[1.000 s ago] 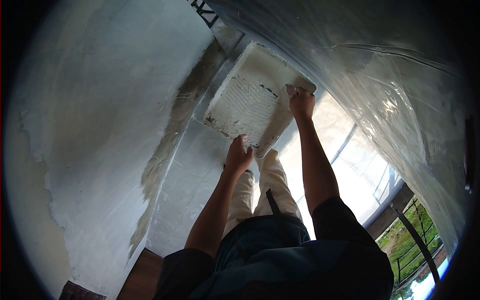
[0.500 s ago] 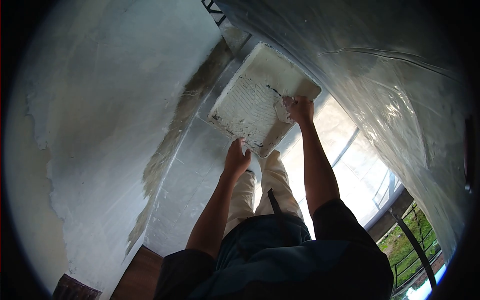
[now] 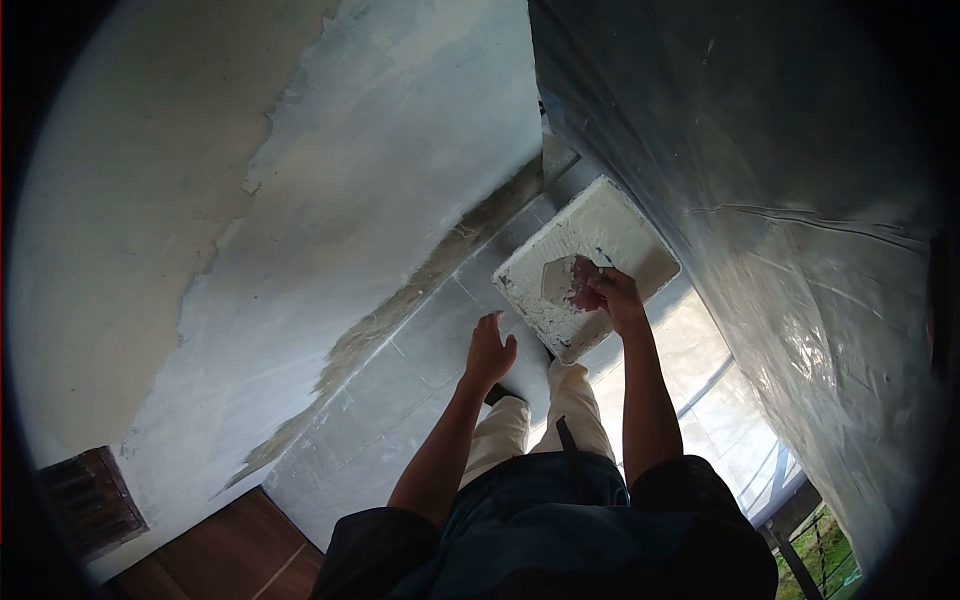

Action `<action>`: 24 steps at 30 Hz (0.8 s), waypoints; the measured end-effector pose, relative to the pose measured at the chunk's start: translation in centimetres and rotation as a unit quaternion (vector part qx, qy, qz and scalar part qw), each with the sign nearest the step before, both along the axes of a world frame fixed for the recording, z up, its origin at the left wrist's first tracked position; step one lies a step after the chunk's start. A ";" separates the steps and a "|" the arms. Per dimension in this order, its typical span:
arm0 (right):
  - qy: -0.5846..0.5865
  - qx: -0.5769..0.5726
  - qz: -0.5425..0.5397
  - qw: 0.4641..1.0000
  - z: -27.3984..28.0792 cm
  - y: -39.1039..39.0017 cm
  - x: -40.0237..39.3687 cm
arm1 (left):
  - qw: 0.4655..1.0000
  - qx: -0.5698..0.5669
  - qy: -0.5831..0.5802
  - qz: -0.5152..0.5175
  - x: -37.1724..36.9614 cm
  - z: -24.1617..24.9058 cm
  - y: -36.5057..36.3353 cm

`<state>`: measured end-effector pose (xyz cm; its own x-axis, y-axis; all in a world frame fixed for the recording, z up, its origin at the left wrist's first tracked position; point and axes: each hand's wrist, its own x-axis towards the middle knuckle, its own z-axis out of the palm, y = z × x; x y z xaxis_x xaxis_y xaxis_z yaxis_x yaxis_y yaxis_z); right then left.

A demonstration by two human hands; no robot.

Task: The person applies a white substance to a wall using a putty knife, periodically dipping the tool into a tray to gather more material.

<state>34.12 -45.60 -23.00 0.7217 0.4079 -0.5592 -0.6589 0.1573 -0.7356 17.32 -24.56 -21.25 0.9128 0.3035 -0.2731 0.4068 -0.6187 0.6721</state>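
My right hand (image 3: 617, 296) grips a flat reddish scraper (image 3: 580, 288) smeared with pale filler, over the ribbed middle of a paint tray (image 3: 640, 226). The tray is coated in thick white material, with dark specks along its rim. It lies low in front of my feet, close to the plastic sheet. Off the tray's left edge, my left hand (image 3: 488, 352) holds nothing, its thumb apart from the fingers.
A wall (image 3: 370, 140) with patchy pale coating and a bare grey strip along its base rises on the left. Plastic sheeting (image 3: 780, 290) hangs on the right. Grey tiled floor (image 3: 390, 380) runs between them, with a brown surface (image 3: 235, 550) at lower left.
My left hand has come away from the tray's near edge. My right hand has moved the scraper inward over the tray, showing more of it. The view has shifted, with more wall showing.
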 end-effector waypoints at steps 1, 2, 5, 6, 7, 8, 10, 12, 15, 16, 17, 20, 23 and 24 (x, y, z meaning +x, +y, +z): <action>0.004 0.017 -0.005 1.000 1.3 0.9 0.1 | 1.000 0.008 -0.016 0.012 0.5 1.3 0.3; -0.014 0.023 0.010 1.000 1.5 1.7 0.5 | 0.999 0.019 -0.023 0.022 0.8 2.5 0.6; -0.049 0.106 0.018 0.993 6.1 5.2 1.3 | 0.995 0.047 -0.068 0.052 1.7 5.4 2.5; -0.073 0.114 0.041 0.990 7.9 6.4 1.5 | 0.992 0.059 -0.086 0.068 2.0 6.4 3.1; -0.085 0.121 0.053 0.988 9.5 7.6 1.6 | 0.989 0.071 -0.104 0.082 2.3 7.5 3.8; -0.099 0.126 0.055 0.986 11.1 9.0 1.6 | 0.986 0.077 -0.117 0.093 2.5 8.6 4.5; -0.122 0.131 0.068 0.981 13.6 11.4 1.7 | 0.981 0.070 -0.132 0.125 2.7 10.7 6.1; -0.156 0.141 0.081 0.974 16.2 13.5 1.5 | 0.971 0.084 -0.175 0.140 2.5 12.7 7.5; -0.195 0.168 0.087 0.962 18.9 16.8 0.8 | 0.955 0.113 -0.222 0.162 2.1 15.6 9.7; -0.246 0.152 0.085 0.953 19.5 17.8 0.6 | 0.946 0.143 -0.243 0.161 2.0 16.8 10.3; -0.296 0.136 0.082 0.942 20.1 18.9 0.4 | 0.936 0.173 -0.263 0.158 1.9 18.0 10.9; -0.416 0.087 0.048 0.904 23.3 21.6 -1.1 | 0.920 0.225 -0.278 0.162 1.8 21.1 12.3; -0.504 0.018 0.034 0.863 25.3 23.5 -1.9 | 0.904 0.271 -0.293 0.154 1.6 23.0 13.7; -0.582 -0.001 0.000 0.813 25.5 24.3 -2.0 | 0.899 0.295 -0.291 0.142 1.6 23.3 14.1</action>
<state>32.17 -21.34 2.55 0.7624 0.4083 0.5020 0.4844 0.1544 -0.8611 18.92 -10.45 2.03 0.7113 0.4828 0.5108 0.2909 -0.8638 0.4114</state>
